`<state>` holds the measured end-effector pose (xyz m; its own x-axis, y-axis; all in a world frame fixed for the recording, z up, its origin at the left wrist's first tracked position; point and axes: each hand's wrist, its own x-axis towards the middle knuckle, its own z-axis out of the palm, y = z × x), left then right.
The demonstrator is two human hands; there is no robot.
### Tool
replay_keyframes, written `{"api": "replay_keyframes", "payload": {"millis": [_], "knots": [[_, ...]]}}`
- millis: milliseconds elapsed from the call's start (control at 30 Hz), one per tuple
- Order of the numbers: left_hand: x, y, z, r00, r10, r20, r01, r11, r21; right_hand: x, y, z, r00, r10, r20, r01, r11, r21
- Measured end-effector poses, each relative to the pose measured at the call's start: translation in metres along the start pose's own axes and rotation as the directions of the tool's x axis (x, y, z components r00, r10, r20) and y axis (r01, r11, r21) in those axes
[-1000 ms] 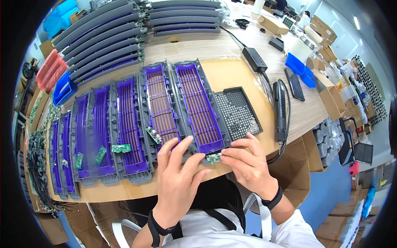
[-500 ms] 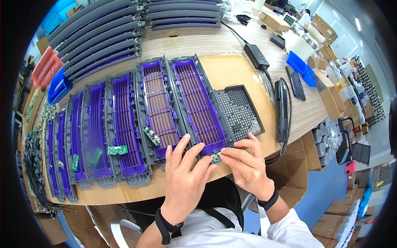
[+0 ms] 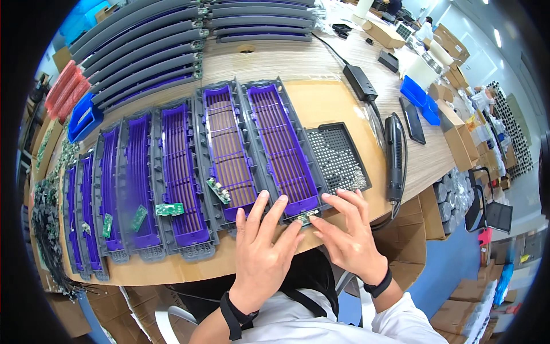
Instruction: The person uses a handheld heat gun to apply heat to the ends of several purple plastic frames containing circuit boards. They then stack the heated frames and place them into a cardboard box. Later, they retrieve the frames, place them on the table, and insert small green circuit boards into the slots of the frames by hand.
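A small green circuit board [image 3: 304, 218] sits at the near end of the rightmost grey panel with a purple grille [image 3: 285, 146]. My left hand [image 3: 260, 252] lies over the panel's near left side, its fingers spread and a fingertip at the board's left edge. On the other side, my right hand [image 3: 349, 232] has its thumb by the board's right end, with the other fingers apart and lifted. Neither hand appears to grip anything. Just beyond the right fingers is a black perforated tray [image 3: 329, 150], with small screws [image 3: 356, 179] gathered in its near corner.
More grey-and-purple panels stand in a row to the left, several with loose green boards [image 3: 169, 209] on them. Stacked panels [image 3: 146, 51] fill the far left. A corded black screwdriver [image 3: 394, 160], a phone [image 3: 412, 120] and blue bins [image 3: 421, 98] lie right.
My right hand has loosened from its pinch at the board, its fingers now spread. The left fingers have opened slightly. The whole view has shifted a little.
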<state>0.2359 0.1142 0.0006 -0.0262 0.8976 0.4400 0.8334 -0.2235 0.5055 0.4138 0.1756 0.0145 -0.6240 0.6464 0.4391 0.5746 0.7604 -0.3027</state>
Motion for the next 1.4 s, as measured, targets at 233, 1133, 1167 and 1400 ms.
{"api": "replay_keyframes", "payload": {"millis": [233, 1133, 1167, 1400], "knots": [[-0.025, -0.009, -0.048, 0.999, -0.005, -0.04, 0.001, 0.995, -0.1, 0.011, -0.019, -0.008, 0.984, -0.049, -0.171, 0.063, 0.995, 0.076], [-0.281, 0.061, -0.187, 0.475, -0.873, -0.108, 0.591, 0.226, 0.774, 0.102, -0.063, 0.05, 0.989, -0.067, 0.134, 0.01, 0.923, 0.385], [-0.321, 0.065, -0.181, 0.33, -0.938, -0.109, 0.706, 0.169, 0.687, 0.101, -0.06, 0.05, 0.989, -0.059, 0.135, 0.001, 0.918, 0.397], [-0.326, 0.063, -0.185, -0.193, -0.958, -0.212, 0.973, -0.214, 0.08, 0.101, -0.058, 0.057, 0.993, -0.058, 0.101, 0.01, 0.91, 0.415]]}}
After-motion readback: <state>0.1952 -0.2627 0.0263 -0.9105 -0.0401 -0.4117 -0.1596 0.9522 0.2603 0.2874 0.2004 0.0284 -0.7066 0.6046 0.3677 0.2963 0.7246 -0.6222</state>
